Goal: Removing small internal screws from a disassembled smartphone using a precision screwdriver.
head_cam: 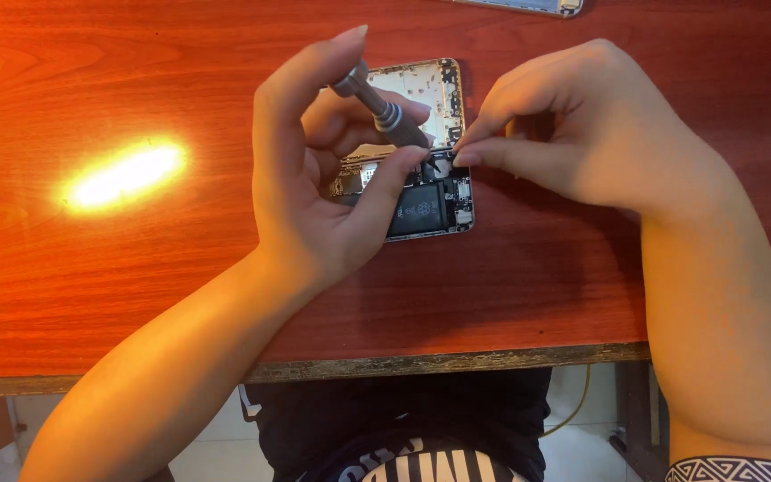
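Shiny red wood counter [136, 268]: left hand [314, 178] grips a ridged metal screwdriver [384, 112] over an open phone [421, 205]; right hand [582, 134] pinches its edge.

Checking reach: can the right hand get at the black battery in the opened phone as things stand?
Probably yes. The right hand pinches at the opened phone edge, just above the battery. The left hand, holding the screwdriver, covers the battery's left part; the right part lies bare.
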